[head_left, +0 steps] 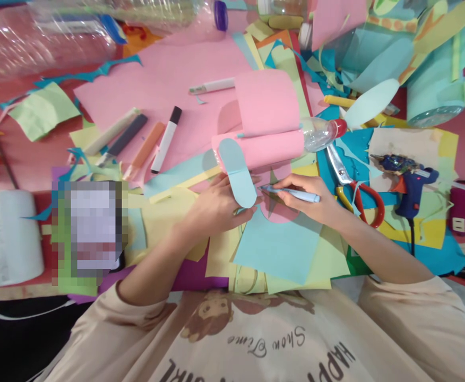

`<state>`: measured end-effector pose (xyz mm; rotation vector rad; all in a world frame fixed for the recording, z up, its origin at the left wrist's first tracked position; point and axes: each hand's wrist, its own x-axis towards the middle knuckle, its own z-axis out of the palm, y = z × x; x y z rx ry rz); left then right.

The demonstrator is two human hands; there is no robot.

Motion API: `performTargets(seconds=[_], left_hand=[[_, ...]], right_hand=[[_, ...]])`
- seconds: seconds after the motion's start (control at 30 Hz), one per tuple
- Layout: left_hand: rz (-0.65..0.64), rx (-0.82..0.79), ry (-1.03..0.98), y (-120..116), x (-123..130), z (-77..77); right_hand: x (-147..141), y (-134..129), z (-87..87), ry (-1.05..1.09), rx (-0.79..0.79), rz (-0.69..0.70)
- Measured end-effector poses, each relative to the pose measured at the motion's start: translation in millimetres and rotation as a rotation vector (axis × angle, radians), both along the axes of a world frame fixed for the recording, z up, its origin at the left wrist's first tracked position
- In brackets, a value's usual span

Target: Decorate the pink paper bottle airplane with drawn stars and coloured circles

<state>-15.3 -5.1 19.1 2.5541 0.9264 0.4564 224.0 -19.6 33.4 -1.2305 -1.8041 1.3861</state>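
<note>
Right hand [310, 197] pinched round blue marker [306, 196], left hand [212, 207] loosely spread beneath paper strip [242, 185]

Red-pink tabletop [29, 167], dark diagonal seam [5, 160] across its left side

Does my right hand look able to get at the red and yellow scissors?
Probably yes: the scissors lie close to your right hand, with only a thin paper scrap over the handles. That hand holds a blue pen, which may need setting down.

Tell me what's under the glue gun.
The glue gun lies over cream paper and a yellow sheet; both show around it. Whatever lies directly beneath its body is covered and cannot be seen.
</note>
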Motion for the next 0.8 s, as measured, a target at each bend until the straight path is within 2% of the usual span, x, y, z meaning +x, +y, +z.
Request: performTargets(seconds=[0.17, 0.8], left_hand=[[0.003, -0.003, 0.001, 0.0, 0.3, 0.2], [0.015, 0.006, -0.016, -1.1, 0.3, -1.3]], right_hand=[[0.5, 1.4, 1.3, -0.018, -0.019, 0.036], [2.8, -0.1, 0.3, 0.011, -0.039, -0.005]])
